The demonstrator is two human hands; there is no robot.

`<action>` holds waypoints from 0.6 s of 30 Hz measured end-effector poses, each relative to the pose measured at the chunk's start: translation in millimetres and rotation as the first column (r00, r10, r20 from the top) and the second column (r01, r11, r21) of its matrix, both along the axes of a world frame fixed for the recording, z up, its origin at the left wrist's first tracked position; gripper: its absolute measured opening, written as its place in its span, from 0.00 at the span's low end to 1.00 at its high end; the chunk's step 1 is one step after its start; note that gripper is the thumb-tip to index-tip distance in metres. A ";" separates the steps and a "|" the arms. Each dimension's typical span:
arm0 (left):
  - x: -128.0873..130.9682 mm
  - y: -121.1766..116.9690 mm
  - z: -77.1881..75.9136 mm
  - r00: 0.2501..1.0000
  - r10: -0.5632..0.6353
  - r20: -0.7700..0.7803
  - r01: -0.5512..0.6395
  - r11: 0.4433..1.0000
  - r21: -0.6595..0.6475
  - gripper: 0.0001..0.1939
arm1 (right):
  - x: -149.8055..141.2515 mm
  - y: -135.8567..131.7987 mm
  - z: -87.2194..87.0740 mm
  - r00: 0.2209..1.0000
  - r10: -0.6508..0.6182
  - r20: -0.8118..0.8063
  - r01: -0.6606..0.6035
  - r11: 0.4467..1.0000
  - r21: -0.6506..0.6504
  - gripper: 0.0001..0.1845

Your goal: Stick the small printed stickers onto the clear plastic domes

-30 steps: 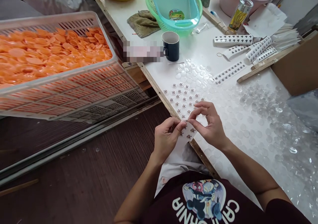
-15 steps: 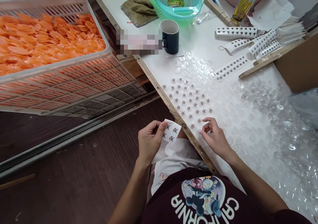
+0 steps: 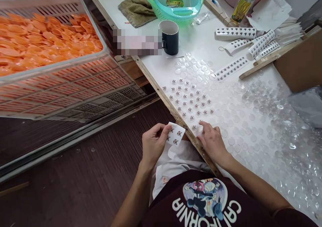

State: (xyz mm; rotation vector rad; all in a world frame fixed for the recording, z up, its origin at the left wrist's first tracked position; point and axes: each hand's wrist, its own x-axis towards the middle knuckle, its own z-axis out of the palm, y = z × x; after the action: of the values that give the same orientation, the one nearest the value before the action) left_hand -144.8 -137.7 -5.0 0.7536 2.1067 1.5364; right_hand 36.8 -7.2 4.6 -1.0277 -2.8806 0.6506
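Observation:
My left hand [image 3: 154, 143] pinches a small white sticker sheet [image 3: 179, 129] between thumb and fingers, just off the table's edge. Several dark animal-head stickers show on the sheet; my thumb covers part of it. On the tabletop, my right hand [image 3: 212, 140] rests with fingers apart, its index fingertip down among the nearest clear round discs. Part of a stickered disc [image 3: 202, 132] shows between thumb and index finger. Beyond it lie rows of clear discs bearing the same animal-head stickers [image 3: 191, 102]. Plain clear discs [image 3: 193, 67] spread farther back.
Loose clear discs [image 3: 264, 103] cover the table's right side. A sticker strip [image 3: 231, 68] and rolled sticker sheets [image 3: 235, 32] lie farther back. A dark mug [image 3: 170, 42], green basin [image 3: 161, 10] and cloth [image 3: 137, 10] stand behind. Left is a crate [image 3: 75, 71] of orange oval pieces.
My right hand has come down onto the table and a little left and nearer, its fingers changing from a pinch to more spread. My left hand keeps the sheet, shifted slightly in view.

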 end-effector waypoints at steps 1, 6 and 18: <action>0.0 -0.1 -0.2 1.000 -0.001 -0.001 0.001 1.000 0.001 0.15 | 1.0 0.1 -0.3 1.000 0.000 -0.017 0.000 1.000 -0.014 0.23; 1.1 1.9 3.2 1.000 -0.007 -0.010 0.007 1.000 0.004 0.15 | -0.5 -0.5 0.8 1.000 0.025 0.001 -0.025 0.999 -0.022 0.22; 2.8 2.3 4.5 1.000 -0.016 -0.005 0.016 1.000 0.015 0.15 | -8.5 -4.3 -1.3 0.993 -0.046 0.111 0.021 0.976 0.217 0.20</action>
State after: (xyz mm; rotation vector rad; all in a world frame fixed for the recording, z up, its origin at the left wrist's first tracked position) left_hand -142.0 -135.5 -0.5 0.7784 2.0900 1.5454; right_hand 28.3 -11.4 3.3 -1.1125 -2.9392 0.2755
